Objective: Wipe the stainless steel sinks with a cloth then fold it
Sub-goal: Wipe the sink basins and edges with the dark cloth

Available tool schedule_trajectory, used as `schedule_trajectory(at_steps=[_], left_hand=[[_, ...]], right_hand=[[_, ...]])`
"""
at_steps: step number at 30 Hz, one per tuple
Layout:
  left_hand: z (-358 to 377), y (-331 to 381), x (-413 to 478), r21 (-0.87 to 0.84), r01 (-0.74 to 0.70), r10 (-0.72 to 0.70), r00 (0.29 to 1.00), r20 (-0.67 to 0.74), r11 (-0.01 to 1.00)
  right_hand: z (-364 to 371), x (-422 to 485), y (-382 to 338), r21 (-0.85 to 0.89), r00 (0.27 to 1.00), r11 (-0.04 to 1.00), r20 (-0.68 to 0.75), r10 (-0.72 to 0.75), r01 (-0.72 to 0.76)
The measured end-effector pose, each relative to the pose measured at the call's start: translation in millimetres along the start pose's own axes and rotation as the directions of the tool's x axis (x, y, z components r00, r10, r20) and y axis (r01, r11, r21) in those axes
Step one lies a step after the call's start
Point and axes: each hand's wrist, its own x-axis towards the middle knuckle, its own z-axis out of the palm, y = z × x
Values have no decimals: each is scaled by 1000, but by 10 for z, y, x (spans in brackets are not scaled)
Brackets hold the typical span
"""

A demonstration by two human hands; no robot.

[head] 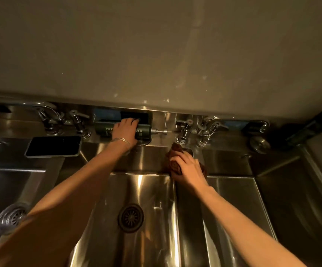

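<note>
Cloth (pixel 172 163) on the back ledge, right hand on it

Position: I am standing over a row of stainless basins, both arms stretched forward.

Right hand (pixel 190 171): the fingers are curled over the brown cloth and press it down. The cloth is bunched, not flat. It sits on the steel ledge at the far end of the divider between the middle sink (pixel 156 199) and the right sink (pixel 233 199), just below the right taps (pixel 200 128). Part of it shows beyond my fingertips and a little at the thumb side.

Left hand (pixel 125 130): the fingers are wrapped round a dark green pump bottle (pixel 143 132) that lies on its side on the back ledge, pump end toward the right taps. There are thin bangles (pixel 121 140) at that wrist.

Other items:
- A phone (pixel 53 146) lies screen up on the ledge, between the left sink (pixel 11 180) and the middle one, well apart from the cloth.
- The left taps (pixel 59 117) stand just behind it.
- A round metal plug (pixel 259 144) rests on the ledge beyond the right taps.
- A dark bottle (pixel 310 128) stands in the far right corner; its label is too dim to read.
- Round drain grates show in the left and middle sinks.
</note>
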Motion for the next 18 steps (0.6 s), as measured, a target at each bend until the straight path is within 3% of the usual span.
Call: schedule_trajectory(at_steps=[5, 10, 18], left_hand=[[42, -136, 138, 56, -39, 37, 999, 35, 998], [44, -269, 229, 66, -77, 77, 997, 7, 995], [-78, -536, 105, -356, -98, 25, 979, -203, 929]], right_hand=[[-5, 437, -43, -6, 994, 994, -21, 106, -106], [67, 700, -46, -75, 972, 978, 115, 204, -196], [88, 898, -112, -59, 981, 985, 99, 169, -164]])
